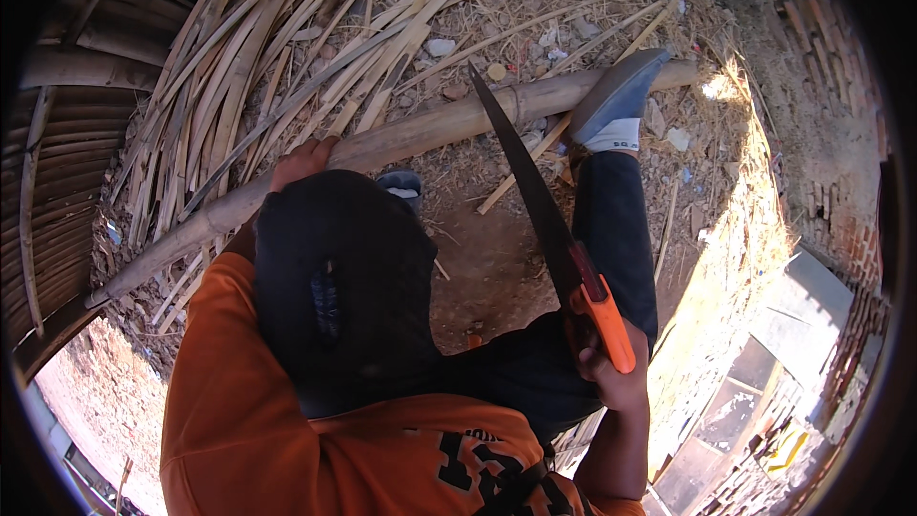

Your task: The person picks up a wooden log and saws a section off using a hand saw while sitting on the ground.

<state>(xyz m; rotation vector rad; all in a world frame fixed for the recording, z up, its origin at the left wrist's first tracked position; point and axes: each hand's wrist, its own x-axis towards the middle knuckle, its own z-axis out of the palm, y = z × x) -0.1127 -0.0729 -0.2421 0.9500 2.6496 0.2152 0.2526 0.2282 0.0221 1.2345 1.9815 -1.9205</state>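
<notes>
In my right hand [613,373] is the orange handle of a hand saw [531,178], its dark blade pointing up and away to the left. The blade crosses over a long bamboo pole [411,136] in the picture; whether it touches the pole I cannot tell. My left hand [304,162] grips the pole left of the saw, its fingers partly hidden behind my dark-clad knee [349,248]. At the pole's right end, my grey-blue shoe [619,94] rests on it.
Split bamboo strips [239,48] lie piled at the far left beside a slatted wall [72,182]. Straw and litter cover the ground beyond the pole. A brick wall [831,134] runs along the right, with grey sheets [802,311] near it.
</notes>
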